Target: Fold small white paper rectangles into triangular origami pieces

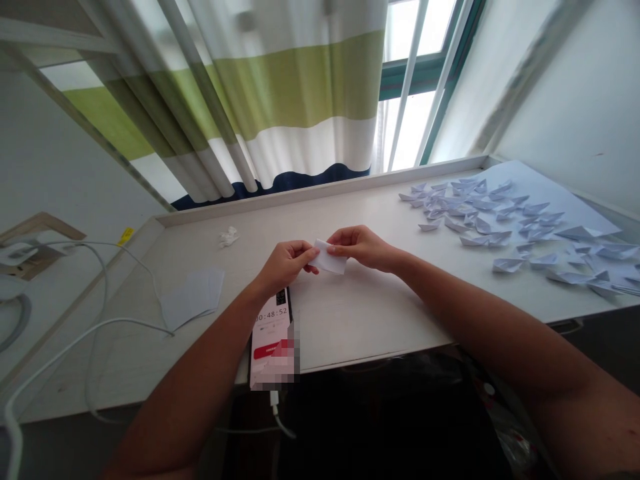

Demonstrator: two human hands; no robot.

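A small folded sheet of white paper [332, 262] is held between my two hands just above the desk. My left hand [287, 265] pinches its left edge between thumb and fingers. From the upper right, my right hand [361, 247] grips the same paper, thumb on top. Below my left wrist lies a phone [271, 333] showing a timer, partly covered by the forearm. Many folded paper boats [483, 207] are spread over the right side of the desk.
A stack of white paper sheets [194, 297] lies at the left, with white cables [105, 327] beside it. Further back sits a crumpled tissue [229, 237]. The desk [360, 333] has a raised rim at the back, below a curtain [305, 87]. A charging plug [275, 399] hangs at the phone's lower end.
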